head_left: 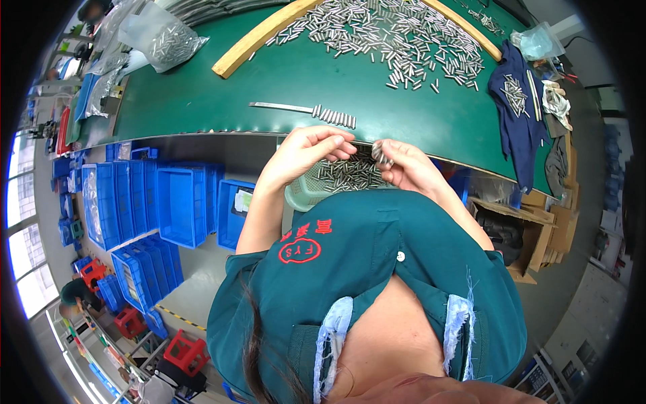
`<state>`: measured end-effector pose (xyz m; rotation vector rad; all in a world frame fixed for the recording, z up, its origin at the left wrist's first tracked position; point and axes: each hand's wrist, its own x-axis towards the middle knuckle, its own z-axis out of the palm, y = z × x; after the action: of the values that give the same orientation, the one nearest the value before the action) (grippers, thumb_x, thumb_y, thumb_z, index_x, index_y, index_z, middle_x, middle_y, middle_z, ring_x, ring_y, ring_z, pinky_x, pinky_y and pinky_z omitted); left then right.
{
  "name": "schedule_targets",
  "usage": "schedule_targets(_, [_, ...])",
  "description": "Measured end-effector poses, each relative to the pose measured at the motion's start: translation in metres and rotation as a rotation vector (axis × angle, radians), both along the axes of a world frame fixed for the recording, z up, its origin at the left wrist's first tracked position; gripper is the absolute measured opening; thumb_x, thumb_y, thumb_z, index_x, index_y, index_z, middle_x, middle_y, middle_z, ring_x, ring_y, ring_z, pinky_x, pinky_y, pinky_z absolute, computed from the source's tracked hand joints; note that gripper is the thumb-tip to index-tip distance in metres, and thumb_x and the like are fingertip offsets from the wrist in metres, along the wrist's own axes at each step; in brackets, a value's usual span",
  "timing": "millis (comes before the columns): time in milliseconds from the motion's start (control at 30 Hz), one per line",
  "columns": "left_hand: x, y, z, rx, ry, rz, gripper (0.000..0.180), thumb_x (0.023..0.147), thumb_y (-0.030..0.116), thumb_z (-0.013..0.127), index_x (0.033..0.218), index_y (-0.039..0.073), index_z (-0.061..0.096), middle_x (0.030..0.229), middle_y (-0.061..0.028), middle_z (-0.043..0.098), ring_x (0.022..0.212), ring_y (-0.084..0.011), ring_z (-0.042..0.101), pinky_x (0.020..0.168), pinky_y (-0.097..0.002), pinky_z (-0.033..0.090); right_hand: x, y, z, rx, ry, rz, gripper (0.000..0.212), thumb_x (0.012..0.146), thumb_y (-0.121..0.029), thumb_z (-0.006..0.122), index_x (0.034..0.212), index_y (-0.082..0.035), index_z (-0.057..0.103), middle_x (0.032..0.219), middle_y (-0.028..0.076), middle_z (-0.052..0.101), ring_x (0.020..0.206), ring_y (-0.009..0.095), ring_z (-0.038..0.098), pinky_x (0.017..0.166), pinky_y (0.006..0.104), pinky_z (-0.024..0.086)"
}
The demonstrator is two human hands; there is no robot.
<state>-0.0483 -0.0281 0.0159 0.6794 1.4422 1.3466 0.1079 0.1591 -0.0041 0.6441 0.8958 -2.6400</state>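
Observation:
My right hand (pixel 412 165) is closed on a few short metal pins (pixel 381 153), which show between its thumb and fingers. To its left, my left hand (pixel 315 148) has its fingers curled in and the thumb pressed toward them; what it holds, if anything, is too small to make out. Both hands are at the table's near edge, above a pale green basket (pixel 301 194) filled with metal pins (pixel 350 174). Just beyond the left hand, a row of pins (pixel 334 117) lies side by side at the end of a flat metal strip (pixel 279 106) on the green table (pixel 202 101).
A large heap of pins (pixel 404 40) spreads at the back between wooden bars (pixel 259 40). A clear bag of pins (pixel 165 44) stands at the far left. At right lies a dark blue cloth (pixel 515 128) with pins on it. Blue bins (pixel 182 205) are stacked below left.

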Motion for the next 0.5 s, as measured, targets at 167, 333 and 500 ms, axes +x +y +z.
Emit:
schedule_targets(167, [-0.004, -0.009, -0.005, -0.079, 0.169, 0.042, 0.032, 0.096, 0.021, 0.051, 0.116, -0.001, 0.061, 0.100, -0.0109, 0.069, 0.093, -0.0159, 0.065, 0.083, -0.0278, 0.049, 0.000, -0.008, 0.005, 0.965, 0.363, 0.214, 0.021, 0.089, -0.023, 0.064, 0.101, -0.005, 0.067, 0.084, -0.001, 0.060, 0.076, 0.008, 0.056, 0.066, 0.0254, 0.046])
schedule_targets(333, [-0.003, -0.017, -0.008, -0.120, 0.203, 0.036, 0.032, 0.096, 0.021, 0.051, 0.115, -0.002, 0.061, 0.100, -0.0109, 0.069, 0.092, -0.0157, 0.065, 0.082, -0.0274, 0.049, -0.015, 0.005, 0.019, 1.242, 0.511, 0.412, 0.017, 0.086, -0.021, 0.066, 0.098, -0.009, 0.069, 0.082, 0.004, 0.061, 0.077, 0.014, 0.059, 0.067, 0.0282, 0.046])
schedule_targets(500, [0.002, -0.021, -0.018, -0.100, 0.156, 0.063, 0.031, 0.096, 0.019, 0.052, 0.115, -0.004, 0.061, 0.100, -0.0118, 0.069, 0.091, -0.0155, 0.065, 0.082, -0.0281, 0.050, -0.037, 0.001, 0.026, 1.434, 0.400, 0.237, 0.019, 0.083, -0.020, 0.070, 0.096, -0.007, 0.068, 0.082, 0.004, 0.059, 0.068, 0.013, 0.055, 0.062, 0.0277, 0.045])
